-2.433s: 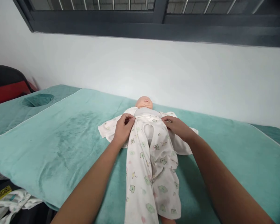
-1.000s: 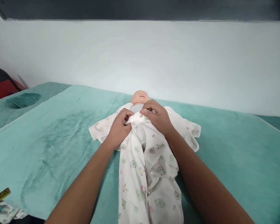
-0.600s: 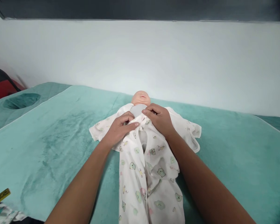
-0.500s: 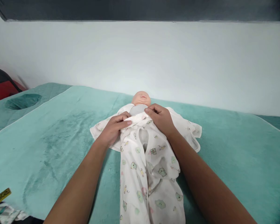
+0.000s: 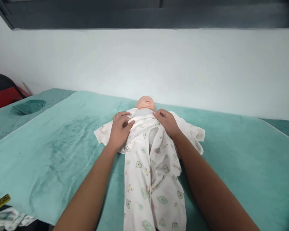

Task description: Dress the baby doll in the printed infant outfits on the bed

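A baby doll lies on its back with its head at the far end. White baby pants printed with small green animals cover its lower body, the waistband drawn up to the grey chest. A white baby shirt is spread out beneath the doll to both sides. At the waistband's left edge, my left hand rests with thumb and fingers apart. On the other side, my right hand pinches the waistband between thumb and fingers. The doll's arms and legs cannot be seen.
A teal padded bed cover lies under everything, with a round hole at far left. Behind stands a white wall. A red and black object sits at left, and printed cloth lies in the lower left corner.
My left hand has loosened from the waistband, its thumb and fingers now apart. The waistband lies flatter and smoother across the chest. My right hand keeps its place, and the view has tilted up slightly.
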Action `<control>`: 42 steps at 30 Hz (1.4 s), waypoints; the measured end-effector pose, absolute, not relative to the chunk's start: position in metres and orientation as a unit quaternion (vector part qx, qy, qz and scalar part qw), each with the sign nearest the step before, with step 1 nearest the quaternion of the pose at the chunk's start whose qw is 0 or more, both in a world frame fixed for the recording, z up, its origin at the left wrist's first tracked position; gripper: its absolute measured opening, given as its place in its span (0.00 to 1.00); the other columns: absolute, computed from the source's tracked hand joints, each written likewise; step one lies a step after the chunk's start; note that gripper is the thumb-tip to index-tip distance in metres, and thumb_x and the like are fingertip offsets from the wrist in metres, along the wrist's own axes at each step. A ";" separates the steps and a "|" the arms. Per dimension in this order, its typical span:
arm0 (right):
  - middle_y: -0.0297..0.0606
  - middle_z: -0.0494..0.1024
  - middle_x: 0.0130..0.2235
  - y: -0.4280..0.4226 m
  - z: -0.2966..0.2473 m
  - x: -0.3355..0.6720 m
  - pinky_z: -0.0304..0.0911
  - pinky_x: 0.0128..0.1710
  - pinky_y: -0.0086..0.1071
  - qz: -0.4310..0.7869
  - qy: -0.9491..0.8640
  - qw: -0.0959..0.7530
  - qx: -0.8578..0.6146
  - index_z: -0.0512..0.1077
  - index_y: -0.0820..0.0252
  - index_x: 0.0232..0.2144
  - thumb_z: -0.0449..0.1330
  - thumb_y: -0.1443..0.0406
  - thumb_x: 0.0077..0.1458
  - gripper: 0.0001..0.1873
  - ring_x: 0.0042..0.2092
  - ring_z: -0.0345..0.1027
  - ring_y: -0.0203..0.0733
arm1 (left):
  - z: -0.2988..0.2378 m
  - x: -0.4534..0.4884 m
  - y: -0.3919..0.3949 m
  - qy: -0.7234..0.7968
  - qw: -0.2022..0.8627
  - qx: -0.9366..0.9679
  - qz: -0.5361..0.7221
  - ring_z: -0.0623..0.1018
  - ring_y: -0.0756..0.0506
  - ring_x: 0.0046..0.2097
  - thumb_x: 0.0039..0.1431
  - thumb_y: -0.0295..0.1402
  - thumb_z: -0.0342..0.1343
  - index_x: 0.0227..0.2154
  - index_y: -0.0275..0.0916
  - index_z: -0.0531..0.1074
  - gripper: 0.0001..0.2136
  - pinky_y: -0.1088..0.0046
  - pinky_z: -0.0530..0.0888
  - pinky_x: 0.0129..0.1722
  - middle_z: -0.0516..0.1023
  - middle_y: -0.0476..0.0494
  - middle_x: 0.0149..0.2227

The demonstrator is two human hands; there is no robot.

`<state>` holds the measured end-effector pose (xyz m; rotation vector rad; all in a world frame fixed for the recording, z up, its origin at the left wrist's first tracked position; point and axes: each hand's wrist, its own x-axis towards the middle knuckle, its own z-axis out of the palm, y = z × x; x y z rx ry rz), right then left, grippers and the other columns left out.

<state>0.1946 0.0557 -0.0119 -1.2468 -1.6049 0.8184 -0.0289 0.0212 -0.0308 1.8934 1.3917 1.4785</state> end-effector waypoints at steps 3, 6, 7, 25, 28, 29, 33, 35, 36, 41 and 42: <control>0.32 0.70 0.32 0.055 -0.010 0.200 0.56 0.39 0.32 0.332 -0.695 0.430 -0.471 0.66 0.57 0.27 0.57 0.53 0.56 0.15 0.36 0.62 0.39 | -0.027 -0.026 0.029 0.512 0.155 0.695 0.480 0.68 0.42 0.58 0.61 0.35 0.52 0.26 0.41 0.67 0.08 0.63 0.61 0.58 0.74 0.42 0.54; 0.38 0.72 0.49 0.054 -0.007 0.205 0.54 0.51 0.35 0.318 -0.747 0.410 -0.415 0.67 0.56 0.29 0.58 0.54 0.56 0.13 0.51 0.63 0.44 | -0.021 -0.025 0.036 0.556 0.197 0.683 0.431 0.75 0.42 0.47 0.61 0.37 0.50 0.27 0.41 0.67 0.09 0.66 0.66 0.47 0.79 0.44 0.45; 0.38 0.71 0.53 0.054 -0.005 0.205 0.53 0.53 0.36 0.318 -0.755 0.402 -0.410 0.66 0.56 0.30 0.57 0.54 0.57 0.13 0.55 0.61 0.45 | -0.019 -0.025 0.039 0.573 0.199 0.678 0.415 0.75 0.43 0.42 0.61 0.37 0.49 0.26 0.41 0.66 0.09 0.67 0.67 0.43 0.79 0.45 0.40; 0.39 0.74 0.47 0.052 -0.028 0.199 0.59 0.50 0.36 0.243 -0.665 0.513 -0.485 0.70 0.58 0.38 0.53 0.61 0.57 0.10 0.48 0.66 0.42 | -0.040 -0.028 0.036 0.528 0.175 0.694 0.458 0.71 0.41 0.53 0.63 0.31 0.47 0.46 0.42 0.73 0.13 0.63 0.63 0.55 0.76 0.41 0.51; 0.40 0.74 0.43 0.040 -0.034 0.205 0.61 0.45 0.36 0.178 -0.648 0.521 -0.526 0.71 0.58 0.36 0.55 0.61 0.55 0.09 0.43 0.67 0.42 | -0.038 -0.028 0.029 0.533 0.114 0.700 0.462 0.71 0.41 0.50 0.62 0.30 0.48 0.39 0.40 0.74 0.10 0.63 0.63 0.54 0.77 0.40 0.44; 0.39 0.75 0.40 0.036 -0.035 0.208 0.61 0.43 0.35 0.164 -0.643 0.511 -0.546 0.71 0.58 0.35 0.55 0.60 0.55 0.09 0.41 0.66 0.42 | -0.037 -0.027 0.026 0.543 0.109 0.693 0.462 0.72 0.41 0.48 0.62 0.31 0.48 0.37 0.40 0.74 0.09 0.64 0.64 0.52 0.77 0.41 0.42; 0.35 0.74 0.29 0.019 -0.035 0.221 0.55 0.34 0.33 0.207 -0.646 0.405 -0.613 0.69 0.58 0.25 0.54 0.58 0.56 0.13 0.34 0.62 0.40 | -0.035 -0.028 0.010 0.594 0.219 0.636 0.441 0.74 0.42 0.40 0.62 0.36 0.49 0.34 0.40 0.73 0.09 0.66 0.67 0.42 0.77 0.43 0.36; 0.34 0.72 0.26 0.012 -0.034 0.228 0.53 0.31 0.31 0.245 -0.656 0.363 -0.615 0.68 0.59 0.21 0.53 0.59 0.55 0.14 0.31 0.60 0.39 | -0.033 -0.031 0.004 0.600 0.318 0.596 0.428 0.73 0.44 0.35 0.60 0.37 0.50 0.32 0.40 0.73 0.09 0.69 0.67 0.37 0.76 0.45 0.32; 0.33 0.72 0.25 0.010 -0.034 0.231 0.53 0.29 0.31 0.267 -0.661 0.350 -0.607 0.69 0.59 0.21 0.53 0.59 0.55 0.14 0.30 0.60 0.38 | -0.032 -0.033 0.002 0.594 0.376 0.571 0.425 0.73 0.45 0.32 0.59 0.37 0.51 0.32 0.39 0.73 0.08 0.70 0.67 0.34 0.75 0.47 0.29; 0.32 0.73 0.29 0.003 -0.035 0.238 0.49 0.23 0.26 0.485 -0.614 0.347 -0.517 0.75 0.60 0.35 0.56 0.60 0.53 0.12 0.25 0.56 0.31 | -0.021 -0.043 -0.004 0.507 0.611 0.476 0.378 0.72 0.50 0.26 0.51 0.29 0.56 0.33 0.36 0.74 0.06 0.76 0.68 0.26 0.74 0.49 0.25; 0.32 0.74 0.30 0.003 -0.035 0.237 0.49 0.23 0.26 0.514 -0.598 0.353 -0.503 0.75 0.61 0.36 0.57 0.60 0.52 0.13 0.25 0.55 0.30 | -0.019 -0.044 -0.005 0.493 0.634 0.474 0.362 0.74 0.50 0.27 0.50 0.28 0.56 0.33 0.35 0.75 0.07 0.75 0.70 0.27 0.76 0.47 0.27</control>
